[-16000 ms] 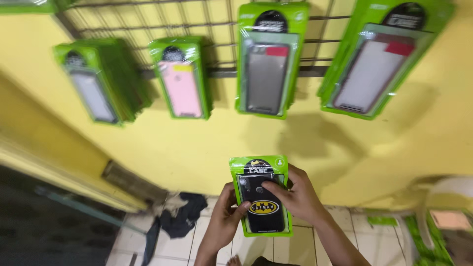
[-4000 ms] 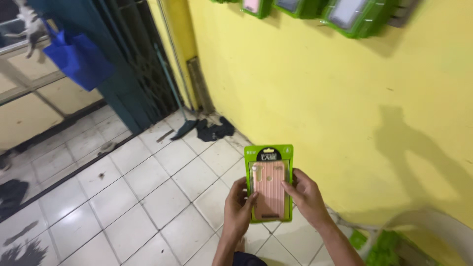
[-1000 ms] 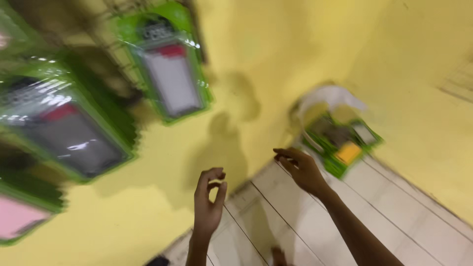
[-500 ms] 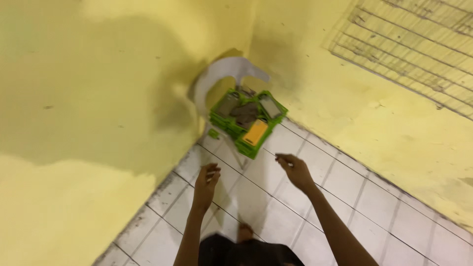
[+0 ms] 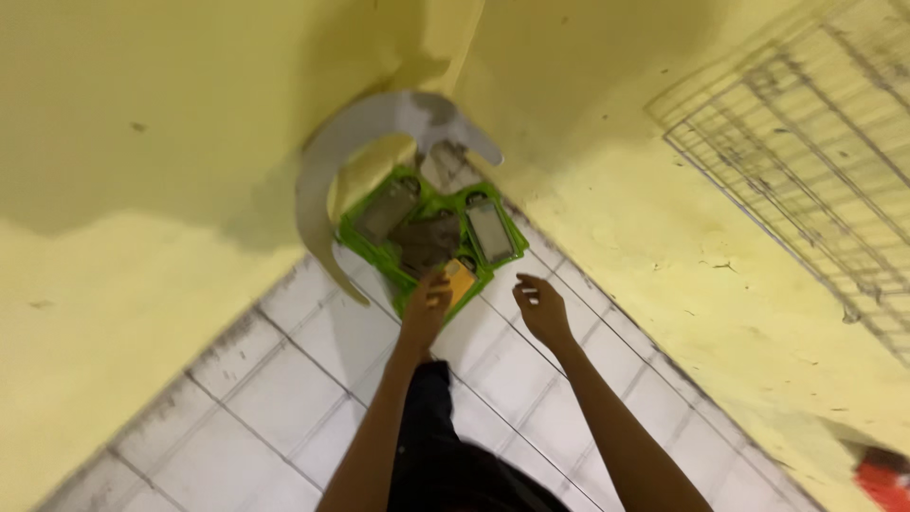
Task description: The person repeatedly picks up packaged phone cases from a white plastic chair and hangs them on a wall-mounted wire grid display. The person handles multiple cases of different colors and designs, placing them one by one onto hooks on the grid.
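My left hand (image 5: 426, 309) reaches down to a pile of green phone-case packages (image 5: 431, 232) lying on the tiled floor in the corner of two yellow walls. Its fingertips touch the nearest package, one with an orange case (image 5: 459, 281); whether it grips it is unclear through blur. My right hand (image 5: 541, 307) hovers just to the right of the pile with fingers apart, holding nothing.
A white bag or sack (image 5: 353, 156) curls around the pile against the wall. A wire grid rack (image 5: 815, 152) hangs on the right wall. White floor tiles (image 5: 275, 408) run toward me. A red object (image 5: 886, 474) sits at the bottom right edge.
The view has swung from the wall display down to the corner. Both hands have moved forward to the pile, the left one now touching the orange package.
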